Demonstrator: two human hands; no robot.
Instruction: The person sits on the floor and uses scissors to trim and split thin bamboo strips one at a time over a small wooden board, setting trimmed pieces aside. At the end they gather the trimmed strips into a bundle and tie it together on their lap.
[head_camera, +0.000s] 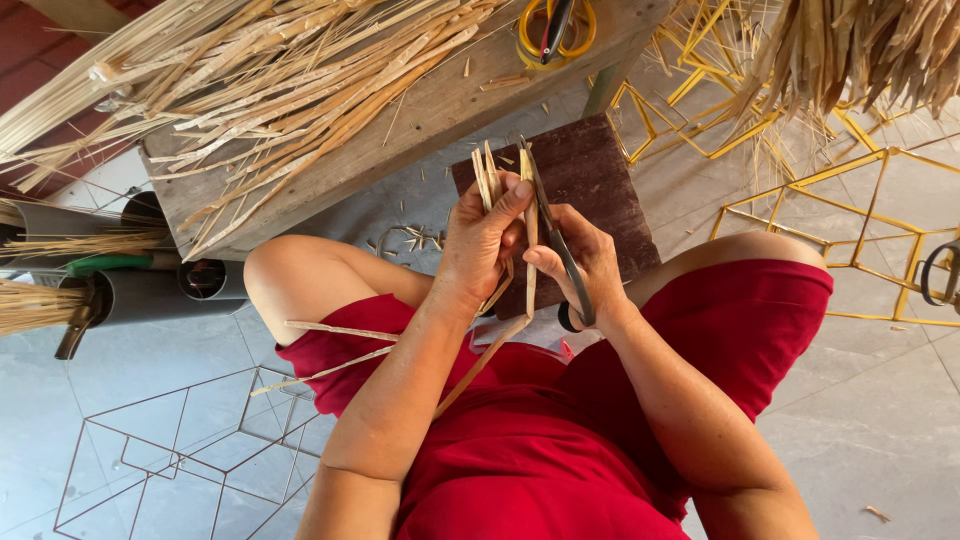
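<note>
At the far left, grey pipes (150, 295) lie on the floor with bundles of pale straw (35, 305) poking from them, and a thin wire frame (190, 455) of bare metal rests on the grey tiles nearer the person. Above these, a rough wooden surface (420, 120) carries a loose heap of long, flat, pale strips (250, 70) running slantwise from far left toward the middle.

The left hand (485, 240) is raised over the lap, its fingers (515, 195) closed tight around a small bunch of cane strips (490, 180). The strips are thin, flat and straw-coloured, with blunt cut ends. Their long axis runs near to far: the short ends stand up past the thumb toward the wooden surface, while the long tails slant down and left across the red shorts (540, 450), two of them splaying out over the left thigh.

Just right of it, nearly touching, the right hand (585, 265) has its fingers wrapped around the dark handles of a pair of scissors (555, 235). The blades point away from the person, alongside one upright strip, tips level with the ends of the bunch. I cannot tell whether the blades touch it.

Behind both hands stands a dark brown wooden block (600, 170). On the far edge of the surface lie yellow-handled scissors (555, 28). To the right, yellow-painted wire frames (850, 210) sit on the floor.
</note>
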